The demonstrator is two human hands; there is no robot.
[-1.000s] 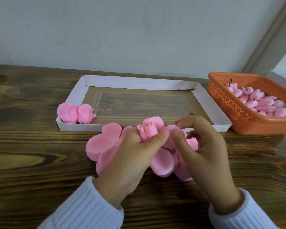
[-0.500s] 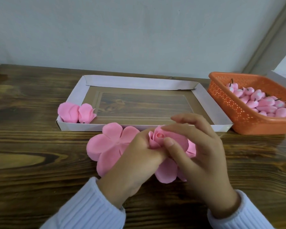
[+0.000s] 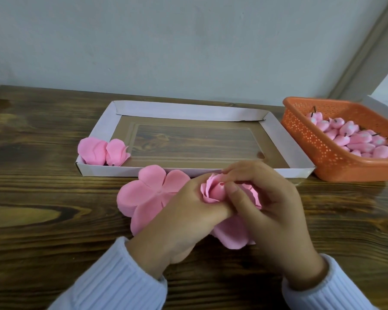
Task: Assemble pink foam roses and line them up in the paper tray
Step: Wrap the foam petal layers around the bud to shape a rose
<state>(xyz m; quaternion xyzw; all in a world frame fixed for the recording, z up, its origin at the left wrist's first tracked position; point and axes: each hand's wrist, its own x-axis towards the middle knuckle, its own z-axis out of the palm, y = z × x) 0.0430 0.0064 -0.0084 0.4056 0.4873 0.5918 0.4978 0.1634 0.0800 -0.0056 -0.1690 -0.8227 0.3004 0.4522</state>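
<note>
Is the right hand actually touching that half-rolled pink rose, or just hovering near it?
Touching. The head view shows the right hand with its thumb and forefinger pinched onto the rolled rose, with no gap between them.

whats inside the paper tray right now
Inside the paper tray, one pink rose and a second rose lie side by side in the near-left corner; the rest of the visible floor shows only wood grain. The right hand, pinching an unfinished rose, covers part of the near edge.
</note>
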